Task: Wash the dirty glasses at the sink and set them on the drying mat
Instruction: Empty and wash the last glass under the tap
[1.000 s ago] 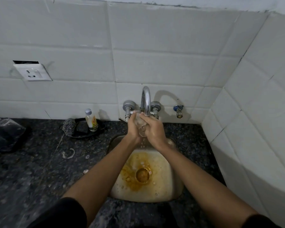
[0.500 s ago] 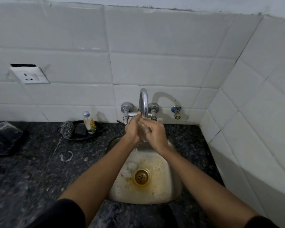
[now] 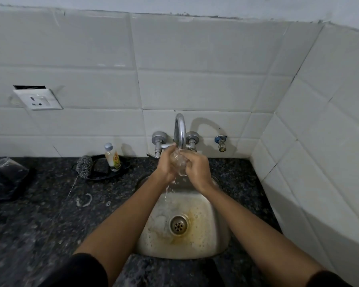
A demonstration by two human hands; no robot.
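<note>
Holding the small clear drinking glass (image 3: 178,163) at frame centre under the curved chrome tap spout (image 3: 180,129), we gripped it between our left hand (image 3: 166,164) and right hand (image 3: 197,169), above the stained steel sink (image 3: 207,241), its long axis too hidden to judge.

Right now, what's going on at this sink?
A person is rinsing a clear glass under the running tap. The left hand and the right hand both hold the glass above the steel sink, and water runs off it into the stained basin. A scrubber and a small bottle stand on the counter to the left.
</note>
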